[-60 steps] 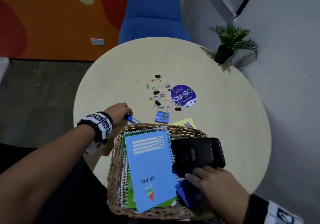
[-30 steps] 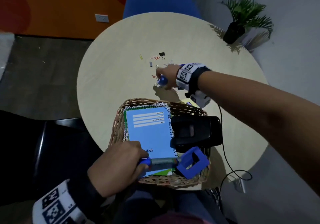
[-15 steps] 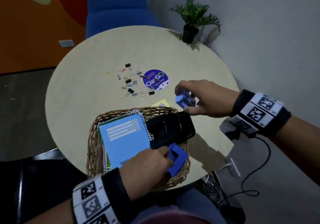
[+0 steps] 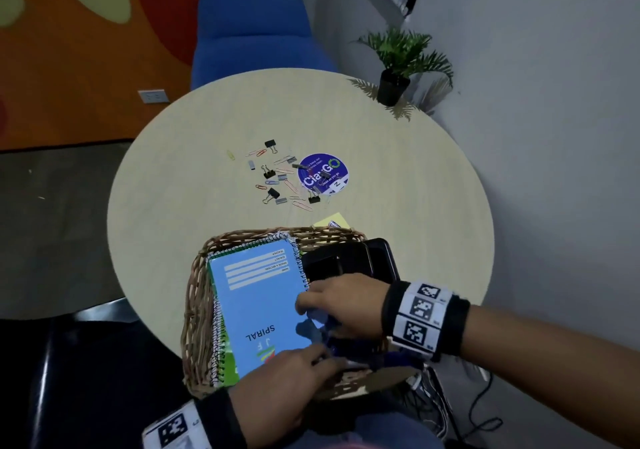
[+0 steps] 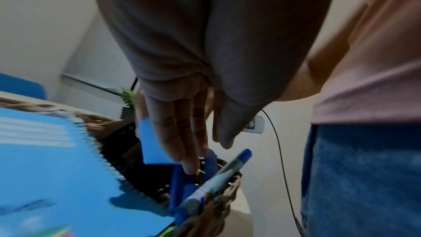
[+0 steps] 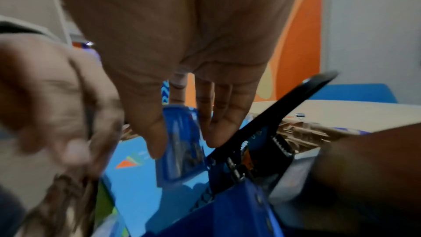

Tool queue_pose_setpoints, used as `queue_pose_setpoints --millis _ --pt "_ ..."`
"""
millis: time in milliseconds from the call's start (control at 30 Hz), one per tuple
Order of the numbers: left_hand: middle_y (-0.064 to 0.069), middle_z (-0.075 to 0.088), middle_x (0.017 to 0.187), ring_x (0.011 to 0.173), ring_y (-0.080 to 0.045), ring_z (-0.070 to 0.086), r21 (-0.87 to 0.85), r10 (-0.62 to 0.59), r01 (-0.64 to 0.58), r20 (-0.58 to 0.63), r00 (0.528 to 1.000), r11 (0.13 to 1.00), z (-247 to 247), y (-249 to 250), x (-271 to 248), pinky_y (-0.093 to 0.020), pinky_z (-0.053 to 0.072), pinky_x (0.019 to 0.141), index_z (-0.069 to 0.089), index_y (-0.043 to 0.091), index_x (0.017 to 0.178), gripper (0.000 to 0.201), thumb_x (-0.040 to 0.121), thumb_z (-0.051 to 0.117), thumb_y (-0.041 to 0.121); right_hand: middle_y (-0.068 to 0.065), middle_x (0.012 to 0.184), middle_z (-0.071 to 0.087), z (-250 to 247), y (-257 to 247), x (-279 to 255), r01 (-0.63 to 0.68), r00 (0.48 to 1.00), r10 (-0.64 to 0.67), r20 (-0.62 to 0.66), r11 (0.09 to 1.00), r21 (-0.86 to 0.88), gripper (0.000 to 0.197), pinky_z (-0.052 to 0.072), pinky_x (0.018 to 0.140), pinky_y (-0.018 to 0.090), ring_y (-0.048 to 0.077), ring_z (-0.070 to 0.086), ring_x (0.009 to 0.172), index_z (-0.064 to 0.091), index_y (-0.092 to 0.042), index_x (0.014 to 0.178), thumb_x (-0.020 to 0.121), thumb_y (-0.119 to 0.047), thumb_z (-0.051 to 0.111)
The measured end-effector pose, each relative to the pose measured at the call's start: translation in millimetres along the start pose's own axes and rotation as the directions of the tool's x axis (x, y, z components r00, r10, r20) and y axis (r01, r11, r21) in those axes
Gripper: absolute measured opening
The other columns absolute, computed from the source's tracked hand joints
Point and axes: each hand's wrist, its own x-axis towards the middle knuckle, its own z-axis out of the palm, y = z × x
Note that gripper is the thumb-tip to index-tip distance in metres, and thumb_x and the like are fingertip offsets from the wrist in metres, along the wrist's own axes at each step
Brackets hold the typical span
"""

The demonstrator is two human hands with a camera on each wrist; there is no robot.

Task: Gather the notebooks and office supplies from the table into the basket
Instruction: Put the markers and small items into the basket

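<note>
Right hand (image 4: pixel 341 304) (fingers pinching blue box (image 6: pixel 182 143)) has reached basket (image 4: pixel 197 296).

Each wrist carries a black band (image 4: pixel 426 320) printed with white squares of black code marks; behind the left grip (image 5: pixel 182 132), pink shirt (image 5: pixel 376 60) and blue jeans (image 5: pixel 364 177).

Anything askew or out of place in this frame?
Nothing damaged or spilled. The black hole punch lies tilted against the basket rim, overhanging it. Paper clips and binder clips lie scattered mid-table, uncollected, and a yellow sticky pad sits just outside the basket.
</note>
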Motion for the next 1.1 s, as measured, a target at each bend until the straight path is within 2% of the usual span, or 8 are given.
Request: queue_pose_setpoints --millis 133,200,267,367,533,767,967,1100 --pt "0.006 0.051 0.123 0.112 -0.016 0.058 -0.09 -0.047 0.039 -0.095 0.994 0.995 6 -38 -28 -0.028 0.047 0.091 0.048 0.033 0.129 0.038 0.095 0.033 0.038 0.013 0.117 0.052 -3 -9 11 0.036 0.997 -0.023 0.078 0.983 -0.179 0.037 0.044 0.066 0.04 0.035 0.056 0.101 0.05 -0.011 0.121 0.086 -0.019 0.059" --pt "0.012 0.058 0.115 0.106 -0.008 0.061 -0.108 -0.107 0.091 -0.157 0.982 0.99 -4 -56 -40 -0.017 0.045 0.085 0.056 0.033 0.121 0.05 0.091 0.023 0.056 0.008 0.12 0.052 -18 -3 1 0.039 0.999 -0.036 0.03 0.993 -0.115 0.039 0.047 0.074 0.04 0.03 0.055 0.102 0.054 -0.014 0.118 0.083 -0.029 0.063" --pt "0.014 0.064 0.104 0.095 -0.005 0.065 -0.055 -0.196 0.189 -0.22 0.956 0.98 -23 -75 -43 -0.013 0.043 0.076 0.063 0.031 0.112 0.043 0.089 0.031 0.049 0.002 0.114 0.059 -43 18 -11 0.019 0.988 -0.005 -0.154 0.996 0.088 0.034 0.048 0.079 0.036 0.022 0.057 0.097 0.06 -0.018 0.111 0.082 -0.035 0.064" --pt "0.01 0.07 0.095 0.083 -0.009 0.069 -0.03 -0.299 0.309 -0.353 0.887 0.951 -63 -95 -30 -0.022 0.051 0.07 0.067 0.026 0.104 0.036 0.084 0.042 0.043 0.002 0.099 0.068 -77 85 -12 -0.107 0.884 0.208 -0.419 0.962 0.252 0.019 0.051 0.078 0.034 0.017 0.06 0.081 0.066 -0.017 0.102 0.085 -0.024 0.062" --pt "0.001 0.071 0.102 0.09 -0.018 0.068 -0.107 -0.44 0.438 -0.418 0.795 0.893 -138 -131 40 -0.031 0.052 0.081 0.067 0.018 0.111 0.026 0.09 0.058 0.03 0.007 0.1 0.07 -42 183 16 -0.478 0.863 0.493 -0.111 0.867 0.138 0.026 0.047 0.079 0.031 0.027 0.063 0.093 0.059 -0.017 0.111 0.086 -0.022 0.058" --pt "-0.011 0.068 0.113 0.103 -0.028 0.063 -0.042 -0.644 0.653 -0.229 0.73 0.756 -165 -215 155 -0.034 0.049 0.087 0.066 0.012 0.109 0.023 0.089 0.059 0.022 0.009 0.106 0.064 24 188 51 -0.392 0.918 0.396 0.022 0.899 0.195 0.023 0.046 0.077 0.037 0.031 0.06 0.094 0.049 -0.021 0.106 0.083 -0.024 0.054" --pt "-0.016 0.065 0.108 0.091 -0.032 0.061 0.133 -0.671 0.674 -0.079 0.738 0.726 -148 -234 213 -0.035 0.049 0.073 0.057 0.006 0.112 0.037 0.083 0.066 0.028 0.008 0.099 0.066 38 203 59 -0.435 0.888 0.459 -0.027 0.857 0.277 0.028 0.048 0.076 0.036 0.031 0.06 0.089 0.052 -0.02 0.104 0.082 -0.034 0.061" --pt "-0.016 0.063 0.083 0.069 -0.027 0.052 0.265 -0.639 0.617 -0.002 0.769 0.741 -154 -243 228 -0.029 0.041 0.06 0.06 0.007 0.083 0.018 0.077 0.066 0.022 0.007 0.095 0.069 21 199 31 -0.48 0.801 0.579 -0.153 0.773 0.415 0.029 0.052 0.074 0.037 0.031 0.064 0.086 0.061 -0.027 0.108 0.08 -0.032 0.059"
